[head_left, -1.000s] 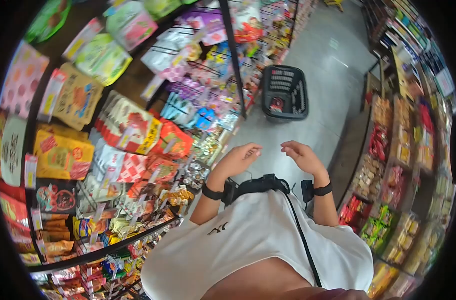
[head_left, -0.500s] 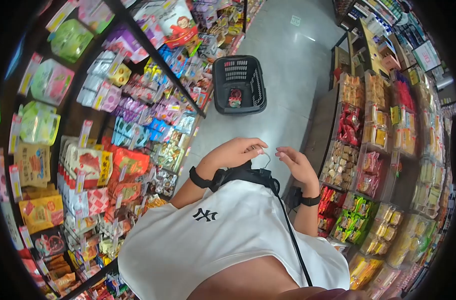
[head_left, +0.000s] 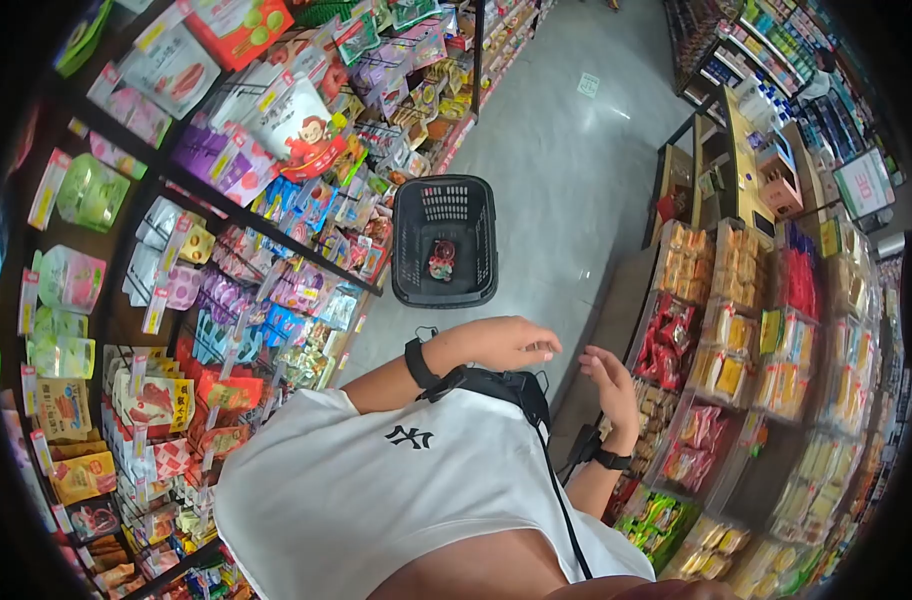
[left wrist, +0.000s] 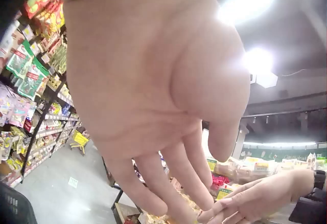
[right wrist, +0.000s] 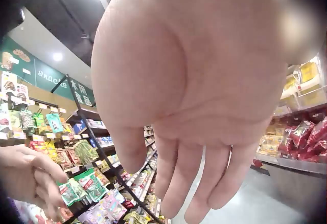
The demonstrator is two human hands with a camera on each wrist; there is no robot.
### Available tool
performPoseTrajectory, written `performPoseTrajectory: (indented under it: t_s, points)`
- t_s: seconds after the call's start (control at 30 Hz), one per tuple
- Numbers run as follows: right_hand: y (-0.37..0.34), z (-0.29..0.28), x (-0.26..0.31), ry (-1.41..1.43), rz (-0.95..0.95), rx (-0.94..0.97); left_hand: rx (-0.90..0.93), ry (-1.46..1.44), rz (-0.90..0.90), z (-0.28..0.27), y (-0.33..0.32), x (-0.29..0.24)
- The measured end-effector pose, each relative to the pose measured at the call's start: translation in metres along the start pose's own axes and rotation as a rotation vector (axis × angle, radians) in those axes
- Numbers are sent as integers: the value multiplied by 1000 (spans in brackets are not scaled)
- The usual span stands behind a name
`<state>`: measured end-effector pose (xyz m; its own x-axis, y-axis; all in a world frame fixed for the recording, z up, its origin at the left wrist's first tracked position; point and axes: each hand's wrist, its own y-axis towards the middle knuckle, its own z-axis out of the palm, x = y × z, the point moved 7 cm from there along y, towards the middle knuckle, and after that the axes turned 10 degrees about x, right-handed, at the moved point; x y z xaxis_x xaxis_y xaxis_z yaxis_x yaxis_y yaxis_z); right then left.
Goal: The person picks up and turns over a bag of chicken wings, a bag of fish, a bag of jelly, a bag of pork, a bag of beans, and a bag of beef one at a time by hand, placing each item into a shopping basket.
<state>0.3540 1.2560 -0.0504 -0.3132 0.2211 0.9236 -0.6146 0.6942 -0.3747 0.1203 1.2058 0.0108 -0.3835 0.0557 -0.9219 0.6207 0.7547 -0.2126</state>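
My left hand (head_left: 503, 342) is held in front of the body, fingers relaxed, with nothing in it. Its bare palm (left wrist: 148, 65) fills much of the left wrist view. To its right my right hand (head_left: 611, 388) is raised with loosely bent fingers, also holding nothing; the right wrist view shows its bare palm (right wrist: 204, 75). The two hands are a short gap apart. Beyond the left hand, a black shopping basket (head_left: 444, 296) stands on the floor with a small red-and-white packaged item (head_left: 442, 262) inside.
Racks of hanging snack bags (head_left: 306, 140) line the left side. On the right are shelves with clear bins of packaged snacks (head_left: 721, 370) and a wooden counter (head_left: 736, 170). Between them runs a grey aisle floor (head_left: 546, 190). A yellow cart (left wrist: 80, 141) is farther down it.
The head view has turned, so the basket now appears farther left, and the right-hand shelves show more. Both hands stay raised and hold nothing; the left reaches more across the body.
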Motion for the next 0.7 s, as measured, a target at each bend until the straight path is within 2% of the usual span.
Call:
performPoseTrajectory:
  t_s: [0.07, 0.17, 0.27, 0.33, 0.43, 0.57, 0.7]
  points:
    - [22, -26, 0, -22, 36, 4, 52, -36, -49, -12, 27, 10]
    - [61, -70, 11, -65, 47, 40, -10, 16, -95, -38, 68, 15]
    - [104, -127, 20, -121, -20, 61, -76, 28, -89, -65, 116, 17]
    - [129, -159, 33, -126, -35, 88, -99, 53, -139, -84, 140, 4]
    - [169, -204, 57, -146, -59, 109, -171, 18, -112, -112, 175, -12]
    - [240, -225, 95, -172, -152, 259, -273, 12, -161, -146, 213, -7]
    - [286, -202, 131, -234, -188, 442, -348, -28, -163, -170, 226, 5]
